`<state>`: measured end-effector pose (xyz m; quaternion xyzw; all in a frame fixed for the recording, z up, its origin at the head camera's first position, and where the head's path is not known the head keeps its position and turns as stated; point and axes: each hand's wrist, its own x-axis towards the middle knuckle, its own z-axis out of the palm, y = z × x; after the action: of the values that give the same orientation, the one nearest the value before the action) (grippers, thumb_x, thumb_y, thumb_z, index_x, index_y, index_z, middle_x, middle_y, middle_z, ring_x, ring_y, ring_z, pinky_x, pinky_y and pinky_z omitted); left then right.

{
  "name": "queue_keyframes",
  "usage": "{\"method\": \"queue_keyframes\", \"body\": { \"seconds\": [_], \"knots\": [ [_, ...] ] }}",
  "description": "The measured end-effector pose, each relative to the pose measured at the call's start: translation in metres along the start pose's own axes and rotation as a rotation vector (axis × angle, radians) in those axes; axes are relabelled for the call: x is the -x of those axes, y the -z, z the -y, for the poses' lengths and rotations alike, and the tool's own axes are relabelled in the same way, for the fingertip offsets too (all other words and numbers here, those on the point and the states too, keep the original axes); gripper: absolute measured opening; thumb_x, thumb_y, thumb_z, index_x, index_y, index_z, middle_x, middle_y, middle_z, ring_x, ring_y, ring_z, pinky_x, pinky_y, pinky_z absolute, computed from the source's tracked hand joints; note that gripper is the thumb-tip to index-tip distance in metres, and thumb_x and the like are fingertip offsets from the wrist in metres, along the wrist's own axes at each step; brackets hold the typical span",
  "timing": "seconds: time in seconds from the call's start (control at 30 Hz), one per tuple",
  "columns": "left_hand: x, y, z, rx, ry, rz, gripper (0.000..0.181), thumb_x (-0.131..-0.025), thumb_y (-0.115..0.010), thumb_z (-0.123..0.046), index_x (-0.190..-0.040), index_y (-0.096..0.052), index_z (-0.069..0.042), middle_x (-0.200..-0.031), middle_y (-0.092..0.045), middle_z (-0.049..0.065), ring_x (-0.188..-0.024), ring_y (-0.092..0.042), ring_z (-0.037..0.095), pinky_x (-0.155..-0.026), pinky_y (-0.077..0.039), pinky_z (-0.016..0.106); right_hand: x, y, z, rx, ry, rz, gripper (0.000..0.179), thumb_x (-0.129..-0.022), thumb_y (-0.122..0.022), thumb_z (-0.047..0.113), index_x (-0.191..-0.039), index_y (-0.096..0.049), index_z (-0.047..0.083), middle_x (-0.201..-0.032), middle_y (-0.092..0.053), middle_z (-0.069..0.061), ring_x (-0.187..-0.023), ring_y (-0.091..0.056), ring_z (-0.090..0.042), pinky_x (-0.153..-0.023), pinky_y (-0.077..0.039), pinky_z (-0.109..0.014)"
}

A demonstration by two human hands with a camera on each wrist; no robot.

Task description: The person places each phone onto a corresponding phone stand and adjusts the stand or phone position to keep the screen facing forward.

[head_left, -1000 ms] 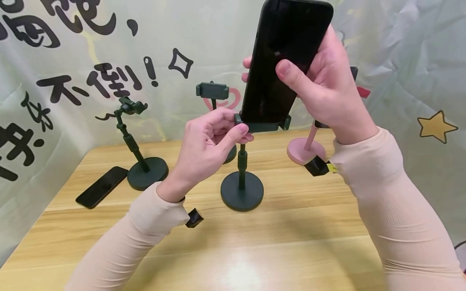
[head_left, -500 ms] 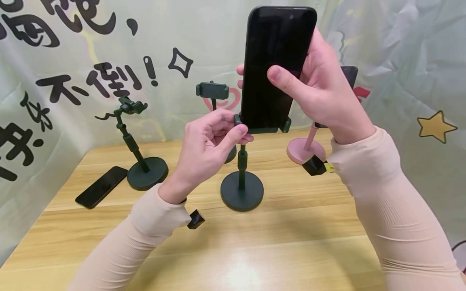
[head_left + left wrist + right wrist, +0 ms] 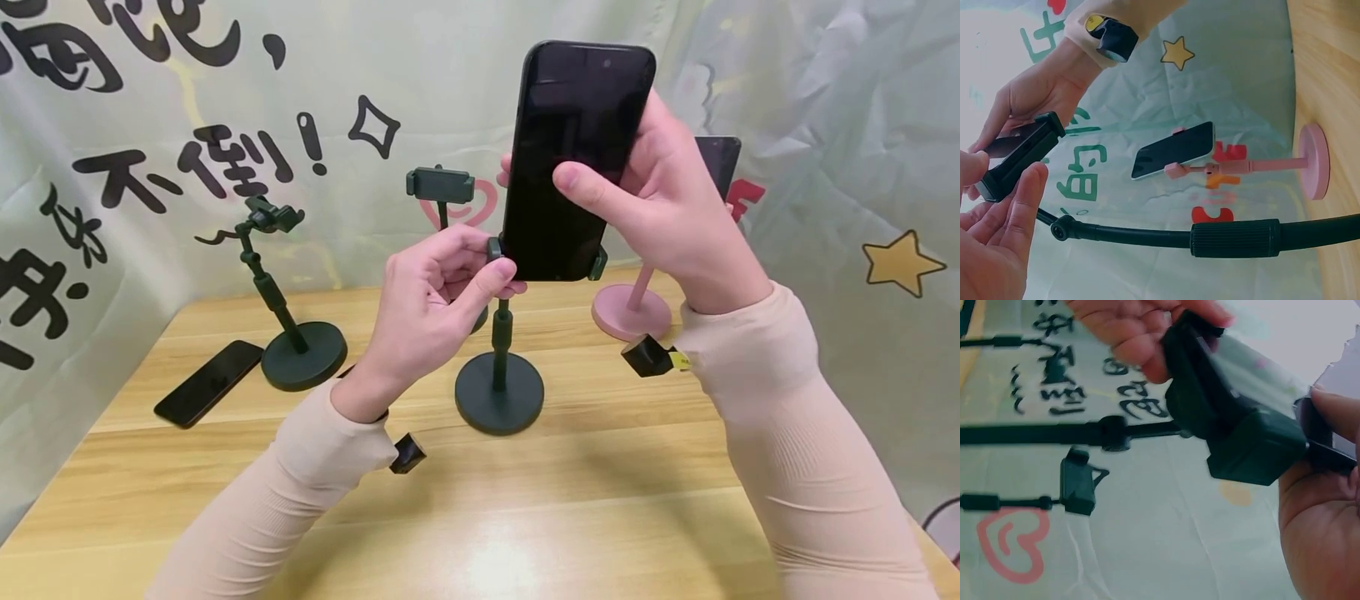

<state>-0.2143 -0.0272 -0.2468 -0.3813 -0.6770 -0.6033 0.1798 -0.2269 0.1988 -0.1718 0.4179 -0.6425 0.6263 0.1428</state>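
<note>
In the head view my right hand [image 3: 671,204] grips a black smartphone [image 3: 573,125], thumb across its screen and fingers behind. The phone stands nearly upright, its lower end between the end jaws of a dark green phone stand's clamp [image 3: 597,263]. My left hand [image 3: 438,300] pinches the clamp's left end between thumb and fingers. Below, the stand's round base [image 3: 499,396] rests on the table. In the left wrist view the clamp [image 3: 1022,156] lies between both hands. The right wrist view shows the clamp's back [image 3: 1260,450]; how firmly it holds the phone I cannot tell.
Another green stand [image 3: 302,354] is at left, beside a phone [image 3: 210,383] lying on the wooden table [image 3: 600,517]. A third green stand [image 3: 440,185] is behind. A pink stand [image 3: 632,312] at right holds a phone [image 3: 1175,150]. A printed cloth [image 3: 825,125] hangs behind.
My right hand has brought the phone down and upright into the clamp; its lower edge now covers the clamp's bar. My left hand stays at the clamp's left end.
</note>
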Motion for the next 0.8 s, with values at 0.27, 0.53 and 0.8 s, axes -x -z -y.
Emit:
{"method": "queue_keyframes", "body": {
  "seconds": [0.27,0.53,0.8],
  "knots": [
    [0.001,0.005,-0.001,-0.012,0.049,0.031,0.008,-0.101,-0.073,-0.004,-0.104,-0.068,0.001,-0.088,-0.081,0.011,-0.081,-0.081,0.019,-0.060,-0.055,0.025,-0.013,0.000,0.005,-0.153,0.052,-0.083,0.066,-0.091,-0.068,-0.015,-0.150,-0.049,0.007,-0.126,-0.066,-0.025,-0.110,-0.069,-0.039,-0.094,-0.064,-0.038],
    [0.001,0.006,-0.003,-0.016,0.045,0.027,0.008,-0.101,-0.073,-0.005,-0.103,-0.068,0.000,-0.088,-0.081,0.011,-0.081,-0.080,0.024,-0.057,-0.051,0.025,-0.028,-0.003,0.020,0.196,0.213,-0.082,0.040,-0.100,-0.067,0.003,-0.141,-0.067,0.000,-0.115,-0.067,-0.026,-0.089,-0.067,-0.030,-0.071,-0.061,-0.023],
    [0.003,0.003,-0.002,-0.025,0.044,0.007,0.009,-0.101,-0.074,-0.006,-0.102,-0.068,0.000,-0.084,-0.079,0.010,-0.077,-0.079,0.017,-0.058,-0.052,0.025,-0.028,-0.010,0.017,0.172,0.242,-0.047,0.031,-0.097,-0.073,-0.002,-0.128,-0.072,-0.007,-0.107,-0.072,-0.019,-0.075,-0.055,-0.022,-0.065,-0.049,-0.024]
  ]
}}
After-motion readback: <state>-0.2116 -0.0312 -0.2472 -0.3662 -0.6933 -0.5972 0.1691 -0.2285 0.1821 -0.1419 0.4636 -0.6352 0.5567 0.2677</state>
